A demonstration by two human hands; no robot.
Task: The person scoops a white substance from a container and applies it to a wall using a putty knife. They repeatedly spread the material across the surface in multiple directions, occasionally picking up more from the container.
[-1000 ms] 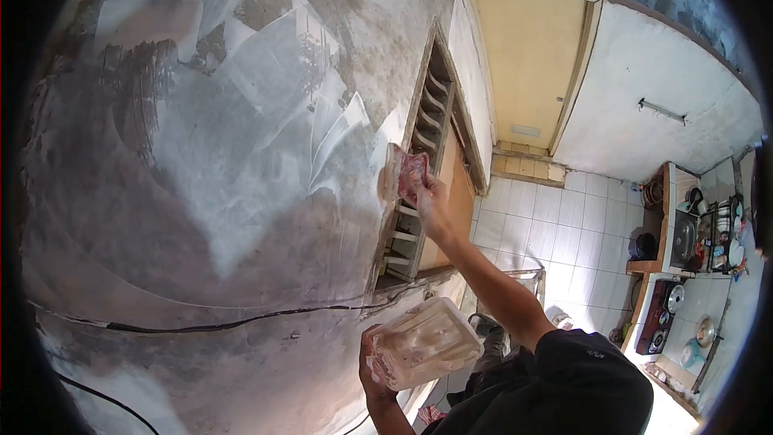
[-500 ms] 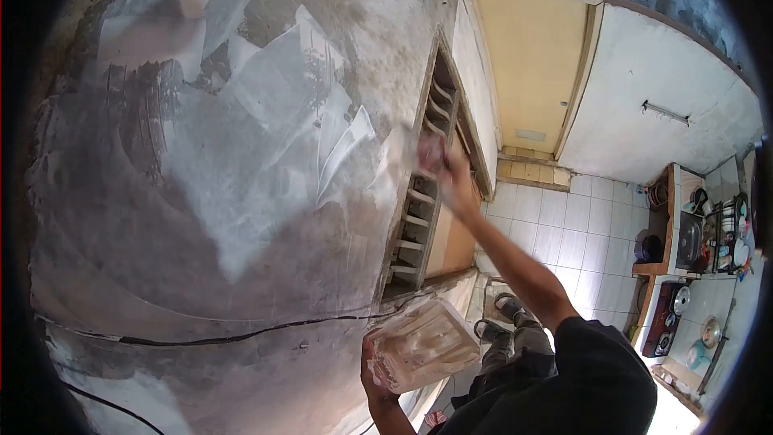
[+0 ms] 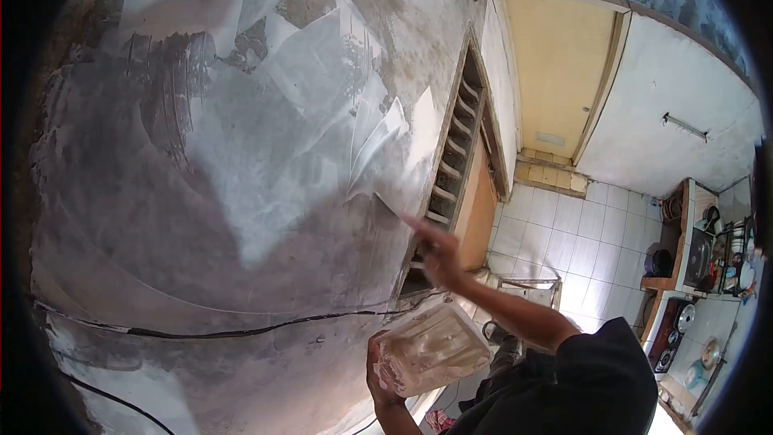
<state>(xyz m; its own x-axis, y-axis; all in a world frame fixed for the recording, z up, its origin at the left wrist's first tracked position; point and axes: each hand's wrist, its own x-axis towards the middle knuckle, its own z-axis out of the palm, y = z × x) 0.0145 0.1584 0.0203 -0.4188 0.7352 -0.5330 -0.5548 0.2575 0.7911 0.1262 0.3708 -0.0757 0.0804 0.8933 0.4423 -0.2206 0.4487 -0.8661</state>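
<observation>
In my right hand [image 3: 439, 254] is a putty knife [image 3: 389, 206], its thin blade up against the grey wall [image 3: 266, 153]. The fingers wrap its handle, slightly smeared by motion. Wet white filler [image 3: 378, 141] lies in streaks and patches on the wall above the blade. Low in the view, my left hand [image 3: 382, 370] grips a pale rectangular plastic tub [image 3: 435, 346] by its side. Whitish filler coats the inside of the tub, and some pinkish paste clings near the fingers.
A slatted vent opening [image 3: 455, 161] is set in the wall beside my right hand. A black cable [image 3: 266, 328] runs across the wall above the tub. To the right are a yellow door [image 3: 551, 64], a tiled floor [image 3: 564, 234] and a kitchen counter with a stove [image 3: 672, 334].
My right hand has come down from the upper part of the vent, and the knife's blade now shows against the wall. The left hand still holds the tub. The whole view has shifted slightly.
</observation>
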